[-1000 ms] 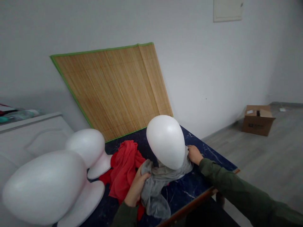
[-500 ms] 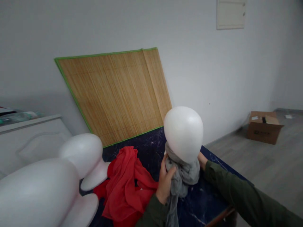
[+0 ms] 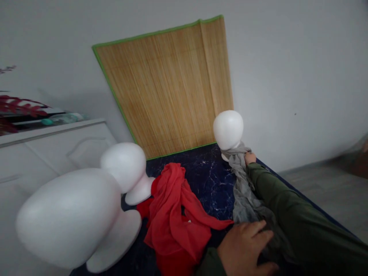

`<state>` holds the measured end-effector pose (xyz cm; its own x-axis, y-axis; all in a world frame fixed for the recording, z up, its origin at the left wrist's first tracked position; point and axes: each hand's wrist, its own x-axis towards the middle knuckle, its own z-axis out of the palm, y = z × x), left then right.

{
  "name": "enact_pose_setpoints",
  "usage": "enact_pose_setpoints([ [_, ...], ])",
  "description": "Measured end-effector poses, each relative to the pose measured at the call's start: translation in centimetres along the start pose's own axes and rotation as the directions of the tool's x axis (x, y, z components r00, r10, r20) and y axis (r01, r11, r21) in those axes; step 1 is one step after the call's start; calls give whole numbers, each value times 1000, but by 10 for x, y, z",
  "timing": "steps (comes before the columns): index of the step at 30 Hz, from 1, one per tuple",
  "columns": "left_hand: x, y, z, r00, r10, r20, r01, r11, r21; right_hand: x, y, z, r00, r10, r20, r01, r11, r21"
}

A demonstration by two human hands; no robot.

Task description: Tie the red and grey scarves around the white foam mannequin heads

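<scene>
Right hand [image 3: 251,158] clutches a grey cloth scarf [image 3: 241,180] below a rounded white head [image 3: 228,130]. Left hand [image 3: 243,247] splays wide, contact unclear.

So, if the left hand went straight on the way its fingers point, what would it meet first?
Probably the grey scarf, trailing close by the left hand, with the green right sleeve beyond. Depth is unclear there, so the hand may already touch the cloth.

Red cloth [image 3: 178,222], white heads [image 3: 228,130] on blue tabletop [image 3: 220,188]
</scene>
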<state>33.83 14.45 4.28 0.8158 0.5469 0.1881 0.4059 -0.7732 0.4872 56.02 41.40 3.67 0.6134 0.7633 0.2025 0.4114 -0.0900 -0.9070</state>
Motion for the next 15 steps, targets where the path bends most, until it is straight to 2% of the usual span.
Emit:
enact_pose_setpoints([
  [3,-2,-5,3,975,-178,-136,199,968,156,8,5,11,992,107,-67,-107,994,-1],
  [5,-3,-11,6,931,-294,-215,337,920,202,6,7,15,985,120,-123,-120,993,10],
  [7,-2,-17,6,907,-349,-236,402,885,236,1,8,17,981,101,-164,-97,995,30],
  [9,-1,-21,5,910,-344,-232,402,867,293,-6,8,16,982,66,-176,-57,997,60],
  [12,2,-23,1,936,-273,-224,341,862,374,-18,6,8,985,13,-175,7,994,112],
  [15,4,-22,-1,945,-233,-229,307,873,378,-36,1,-6,978,-42,-205,70,989,133],
])
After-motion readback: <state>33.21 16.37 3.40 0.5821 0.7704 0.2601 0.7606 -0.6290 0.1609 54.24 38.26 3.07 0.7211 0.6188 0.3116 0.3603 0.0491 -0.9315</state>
